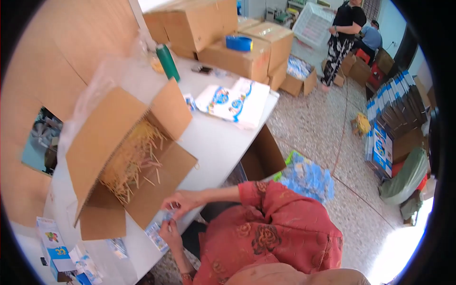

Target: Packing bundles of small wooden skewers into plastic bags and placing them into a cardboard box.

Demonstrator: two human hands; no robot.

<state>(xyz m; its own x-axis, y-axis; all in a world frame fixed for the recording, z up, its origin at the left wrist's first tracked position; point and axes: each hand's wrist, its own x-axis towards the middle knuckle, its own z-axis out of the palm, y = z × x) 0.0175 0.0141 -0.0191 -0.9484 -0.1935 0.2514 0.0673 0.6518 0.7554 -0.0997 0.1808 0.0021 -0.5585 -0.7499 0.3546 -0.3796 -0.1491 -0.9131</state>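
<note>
Table (216, 142) edge on the person's side runs slantwise past both hands, which work close together just at it. Right hand (187, 201) and left hand (170, 236) meet fingertip to fingertip, the fingers of both bent and pinching a small bluish piece (168, 216) between them; its shape is too small and covered to tell. That piece sits right beside the lower flap of a carton (173, 161) that lies with its mouth toward the person, thin straw-coloured sticks (128, 159) spread inside. Below the hands, a printed packet (156, 236) lies at the same edge; another packet (117, 248) lies farther in, beside the carton's lower flap.

Bare white surface stretches from the carton to that long edge, up to the white printed bags (235, 102) near the far right corner — the widest stretch of free tabletop. Toward the lower left end, room narrows around a white-and-blue box (58, 249). A green cylinder (167, 62) stands by the far side, near the stacked cartons (247, 52).

Off the edge, an open carton (262, 152) and a heap of light-blue packets (308, 178) take up floor close by — beyond them, speckled floor (363, 190) runs clear toward the flat boxes (394, 102).
</note>
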